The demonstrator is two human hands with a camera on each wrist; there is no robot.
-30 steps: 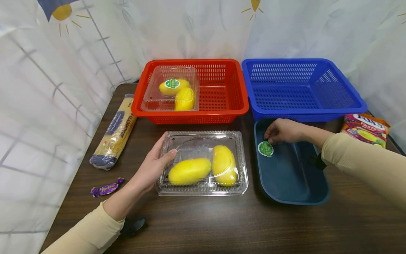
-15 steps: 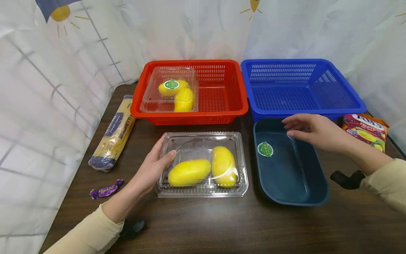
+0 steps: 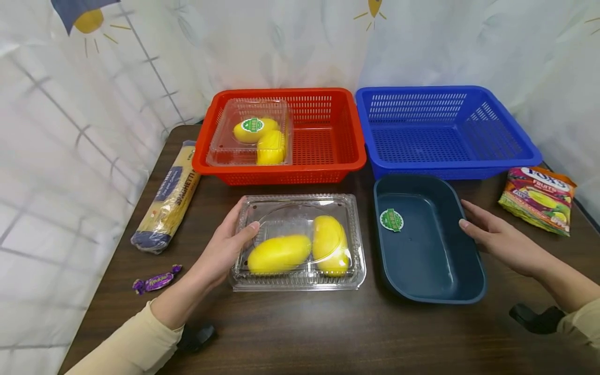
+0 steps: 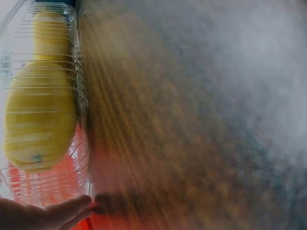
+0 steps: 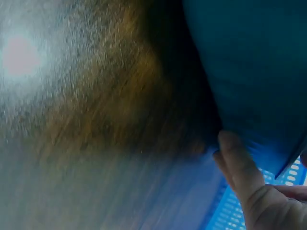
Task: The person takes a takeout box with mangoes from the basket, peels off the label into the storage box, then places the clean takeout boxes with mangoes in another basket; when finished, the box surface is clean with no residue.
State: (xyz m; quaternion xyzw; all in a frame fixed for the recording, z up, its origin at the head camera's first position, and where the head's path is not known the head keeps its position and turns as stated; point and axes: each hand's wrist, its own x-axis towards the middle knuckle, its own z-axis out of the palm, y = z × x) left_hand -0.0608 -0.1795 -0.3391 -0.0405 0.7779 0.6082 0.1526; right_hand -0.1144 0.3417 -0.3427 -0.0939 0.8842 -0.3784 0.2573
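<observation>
A clear plastic clamshell box [image 3: 281, 208] with two yellow mangoes [image 3: 280, 253] inside lies on the table. My left hand [image 3: 226, 245] holds its left side, thumb over the lid and fingers along the side wall. To its right stands a dark teal tub [image 3: 417, 250], with a round green-and-white sticker [image 3: 391, 220] lying inside by its left wall. My right hand [image 3: 501, 239] is at the tub's right wall, fingers extended along the outside and thumb tip at the rim. The right wrist view shows the fingertips [image 5: 232, 148] right against the outer wall.
Behind stand a red basket [image 3: 323, 166] holding another box of mangoes [image 3: 255, 130], and a blue basket [image 3: 450, 169]. A spaghetti packet [image 3: 169, 198] and purple wrapped candy [image 3: 158, 282] lie left. A Fox's sweets bag [image 3: 539, 200] lies right.
My right hand let go of the sticker, lifted out of the tub and moved right and down to its outer right wall. The left hand stayed on the box.
</observation>
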